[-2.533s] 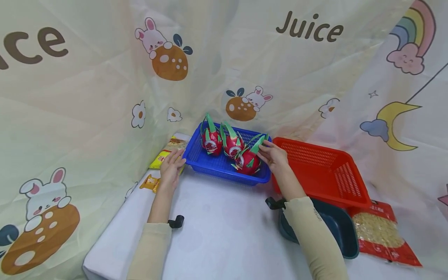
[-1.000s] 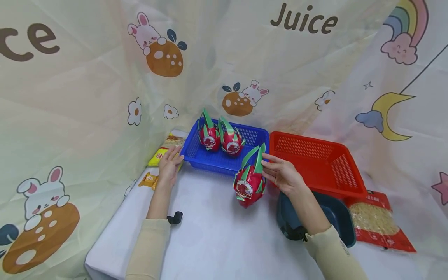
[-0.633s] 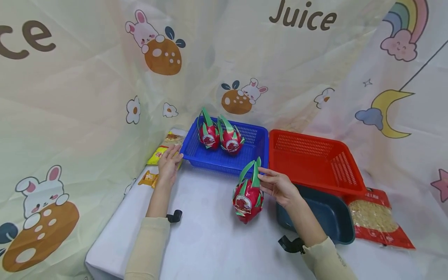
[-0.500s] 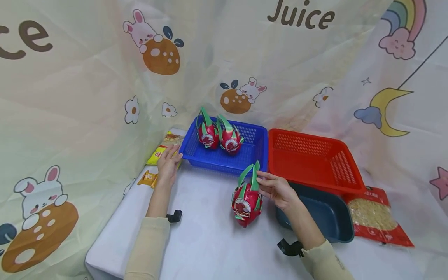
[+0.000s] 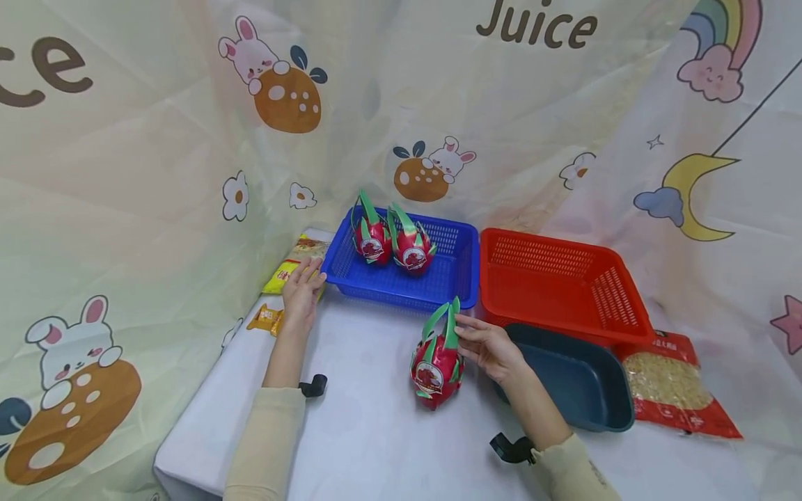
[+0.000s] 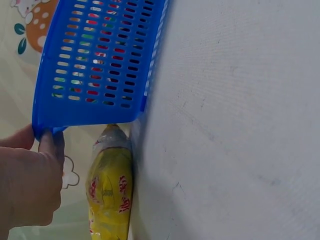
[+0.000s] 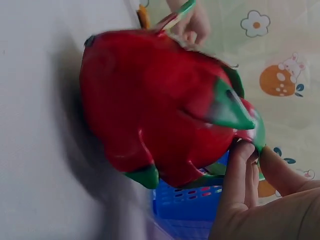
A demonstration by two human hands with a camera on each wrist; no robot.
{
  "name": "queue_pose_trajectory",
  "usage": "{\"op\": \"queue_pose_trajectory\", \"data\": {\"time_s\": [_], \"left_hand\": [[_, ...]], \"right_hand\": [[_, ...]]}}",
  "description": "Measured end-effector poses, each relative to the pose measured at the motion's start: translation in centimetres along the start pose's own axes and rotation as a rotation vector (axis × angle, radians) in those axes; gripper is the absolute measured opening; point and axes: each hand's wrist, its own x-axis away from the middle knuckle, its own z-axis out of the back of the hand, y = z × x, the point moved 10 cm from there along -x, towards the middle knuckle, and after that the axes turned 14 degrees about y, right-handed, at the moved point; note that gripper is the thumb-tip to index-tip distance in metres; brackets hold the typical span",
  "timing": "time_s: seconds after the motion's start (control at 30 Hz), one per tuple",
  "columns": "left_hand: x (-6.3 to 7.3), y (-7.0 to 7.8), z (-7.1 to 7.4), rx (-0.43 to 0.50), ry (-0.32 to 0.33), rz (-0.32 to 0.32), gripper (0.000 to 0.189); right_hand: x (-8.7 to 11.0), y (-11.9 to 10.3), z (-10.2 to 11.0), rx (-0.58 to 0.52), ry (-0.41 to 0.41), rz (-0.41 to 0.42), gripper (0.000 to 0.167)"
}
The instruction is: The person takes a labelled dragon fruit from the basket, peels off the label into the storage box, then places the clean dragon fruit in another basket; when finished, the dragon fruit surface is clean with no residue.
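Note:
My right hand (image 5: 491,346) pinches the long green leaves at the top of a red dragon fruit (image 5: 435,372) with a round label. The fruit is in front of the blue basket, low over the white table; whether it touches the cloth I cannot tell. In the right wrist view the dragon fruit (image 7: 155,100) fills the middle, its leaf tip between thumb and fingers. My left hand (image 5: 302,296) holds the left rim of the blue basket (image 6: 90,112), thumb and fingers on either side of that edge. Two more dragon fruits (image 5: 372,240) lie inside the basket.
Right of the blue basket stands a red basket (image 5: 567,278), with a dark teal tub (image 5: 579,379) before it. A red-edged bag of pale grains (image 5: 673,383) lies far right. A yellow packet (image 5: 282,277) and small orange packets (image 5: 266,319) lie near my left hand.
My right hand has lifted one dragon fruit out of the blue basket and brought it toward me, down over the table in front. The left hand stays on the basket rim.

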Motion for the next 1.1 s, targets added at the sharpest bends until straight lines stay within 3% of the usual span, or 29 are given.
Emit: {"op": "queue_pose_trajectory", "data": {"time_s": [0.17,0.33,0.5,0.67,0.9,1.1], "left_hand": [[0.0,-0.5,0.0,0.026,0.004,0.036,0.067],[0.3,-1.4,-0.2,0.035,-0.009,0.084,0.055],[1.0,-1.6,-0.2,-0.017,0.031,0.044,0.038],[2.0,-1.3,-0.2,-0.062,0.080,0.010,0.048],[4.5,-1.1,-0.6,-0.111,0.135,-0.015,0.059],[7.5,-2.8,-2.0,-0.250,0.059,0.014,0.046]], "right_hand": [[-1.0,-0.3,0.5,0.010,0.031,0.053,0.027],[-1.4,-0.7,1.1,0.099,0.073,0.113,0.036],[-1.2,-1.4,0.9,0.224,0.083,0.194,0.046],[-1.0,-1.6,1.2,0.259,0.105,0.227,0.047],[0.2,-2.3,2.1,0.301,0.177,0.293,0.048],[2.9,-3.1,1.9,0.361,0.194,0.378,0.044]]}}
